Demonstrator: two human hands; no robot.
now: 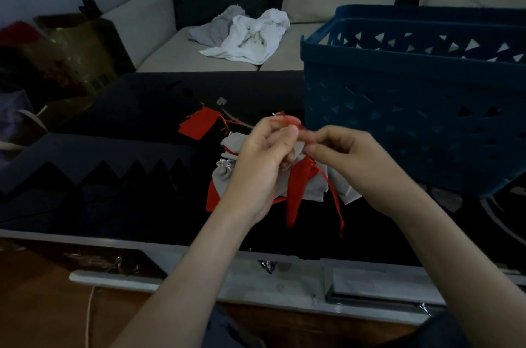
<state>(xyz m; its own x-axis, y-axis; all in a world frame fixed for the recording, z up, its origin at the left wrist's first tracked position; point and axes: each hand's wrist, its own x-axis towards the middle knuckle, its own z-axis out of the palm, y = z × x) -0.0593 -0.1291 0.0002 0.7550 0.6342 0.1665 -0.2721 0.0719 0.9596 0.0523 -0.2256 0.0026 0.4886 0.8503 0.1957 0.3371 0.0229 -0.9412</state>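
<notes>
The left hand (256, 168) and right hand (347, 165) each pinch the red string (287, 120) of a red bag (299, 191). It hangs over a bag pile (225, 177) near the table's (128, 120) front edge.

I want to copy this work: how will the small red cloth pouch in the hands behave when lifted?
Probably floppy: the small red cloth pouch hangs limp below the left hand and right hand. Likely light: a pinch alone seems to carry it, and its thin red cord dangles loose.
</notes>
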